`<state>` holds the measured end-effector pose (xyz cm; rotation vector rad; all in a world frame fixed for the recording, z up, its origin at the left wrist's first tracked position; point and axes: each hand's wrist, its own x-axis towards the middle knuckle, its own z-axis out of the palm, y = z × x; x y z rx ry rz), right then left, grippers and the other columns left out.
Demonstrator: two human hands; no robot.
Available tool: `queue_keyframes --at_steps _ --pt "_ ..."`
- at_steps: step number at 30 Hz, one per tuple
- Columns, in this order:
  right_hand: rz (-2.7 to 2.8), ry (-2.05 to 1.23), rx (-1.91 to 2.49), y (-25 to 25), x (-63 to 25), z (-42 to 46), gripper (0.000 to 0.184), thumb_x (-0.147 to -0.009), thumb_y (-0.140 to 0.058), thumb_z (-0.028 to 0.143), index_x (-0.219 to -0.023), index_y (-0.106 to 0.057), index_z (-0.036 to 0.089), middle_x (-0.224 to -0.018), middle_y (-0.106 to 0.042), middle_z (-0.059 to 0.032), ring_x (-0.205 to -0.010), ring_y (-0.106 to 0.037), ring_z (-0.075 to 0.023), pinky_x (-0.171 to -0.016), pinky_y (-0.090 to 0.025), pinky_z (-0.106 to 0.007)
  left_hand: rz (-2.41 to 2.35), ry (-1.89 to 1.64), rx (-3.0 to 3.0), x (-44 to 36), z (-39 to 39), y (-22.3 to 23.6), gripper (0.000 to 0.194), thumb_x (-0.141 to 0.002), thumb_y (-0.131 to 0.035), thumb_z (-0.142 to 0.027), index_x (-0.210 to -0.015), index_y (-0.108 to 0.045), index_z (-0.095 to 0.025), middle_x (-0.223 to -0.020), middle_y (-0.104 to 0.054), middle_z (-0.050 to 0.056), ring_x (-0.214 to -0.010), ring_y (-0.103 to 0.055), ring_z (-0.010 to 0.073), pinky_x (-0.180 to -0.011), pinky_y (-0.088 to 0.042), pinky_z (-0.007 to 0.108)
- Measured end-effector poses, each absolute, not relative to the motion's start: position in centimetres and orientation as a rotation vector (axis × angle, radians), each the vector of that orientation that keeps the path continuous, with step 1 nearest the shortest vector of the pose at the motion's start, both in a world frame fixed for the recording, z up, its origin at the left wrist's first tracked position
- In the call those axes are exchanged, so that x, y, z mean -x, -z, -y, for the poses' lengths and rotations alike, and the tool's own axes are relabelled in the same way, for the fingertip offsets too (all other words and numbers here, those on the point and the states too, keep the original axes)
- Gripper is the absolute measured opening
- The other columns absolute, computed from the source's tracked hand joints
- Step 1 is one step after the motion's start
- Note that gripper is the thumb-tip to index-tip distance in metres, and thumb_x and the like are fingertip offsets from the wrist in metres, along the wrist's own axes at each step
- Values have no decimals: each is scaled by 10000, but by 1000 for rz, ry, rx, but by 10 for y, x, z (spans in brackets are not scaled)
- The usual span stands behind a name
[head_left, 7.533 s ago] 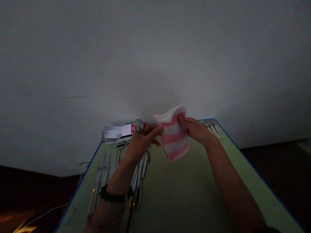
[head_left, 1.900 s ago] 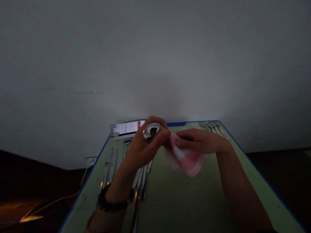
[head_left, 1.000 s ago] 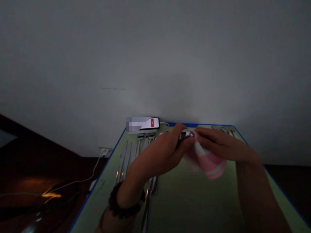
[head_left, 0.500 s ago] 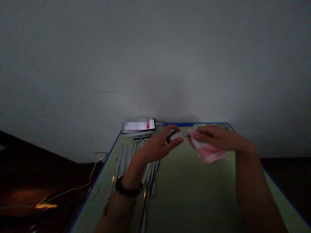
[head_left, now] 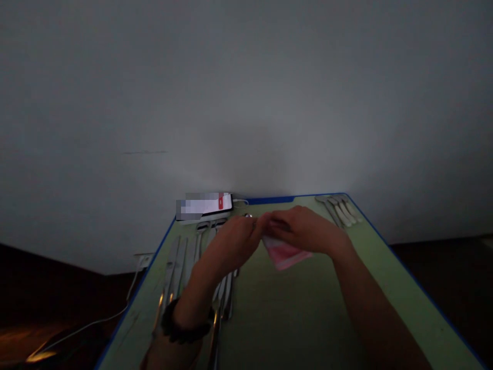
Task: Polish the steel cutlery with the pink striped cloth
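Note:
My left hand (head_left: pixel 231 244) is closed around a metal spoon, of which only a small shiny bit (head_left: pixel 248 215) shows above the fingers. My right hand (head_left: pixel 304 230) is closed on a pink and white striped cloth (head_left: pixel 285 253), which hangs below its fingers. The two hands meet fingertip to fingertip above the far middle of the green table (head_left: pixel 292 313). A dark bead bracelet (head_left: pixel 181 329) sits on my left wrist.
Several knives and other cutlery (head_left: pixel 181 262) lie in a row on the table's left side. Several spoons (head_left: pixel 341 208) lie at the far right corner. A lit phone (head_left: pixel 204 204) lies at the far left edge by the grey wall, with a white cable (head_left: pixel 115 313) running down left.
My hands have come together again, the cloth now tucked under my right hand against the spoon. The spoon's bowl, plainly seen two seconds ago, is mostly hidden. The view shifted a little.

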<state>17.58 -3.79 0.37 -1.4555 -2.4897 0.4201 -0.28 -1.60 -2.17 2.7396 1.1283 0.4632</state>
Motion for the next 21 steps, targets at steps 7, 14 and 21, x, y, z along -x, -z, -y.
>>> queue_keyframes --at_steps 7,14,21 --pt "2261 -53 1806 -12 -174 44 566 -903 -224 535 -808 -689 226 -749 -689 -65 -662 -593 -172 -568 -296 -275 -1227 -233 -2879 15 0 37 298 -805 -352 -120 -1030 -548 -122 -670 -615 45 -580 -550 163 -495 -320 240" --pt "2142 -23 1688 -18 -180 45 508 -929 -227 471 -868 -644 187 -847 -681 -67 -784 -602 -165 -701 -367 -272 -1132 -385 -2752 12 -1 29 252 -811 -348 -139 -933 -568 -149 -579 -544 -14 -495 -472 106 -470 -267 210" --pt "2531 -303 1450 -6 -177 46 292 -887 -425 365 -1073 -587 209 -958 -671 -64 -876 -589 -177 -780 -387 -288 -1152 -556 -2305 18 2 30 283 -851 -332 -277 -788 -581 -160 -609 -535 -1 -545 -479 117 -495 -353 216"
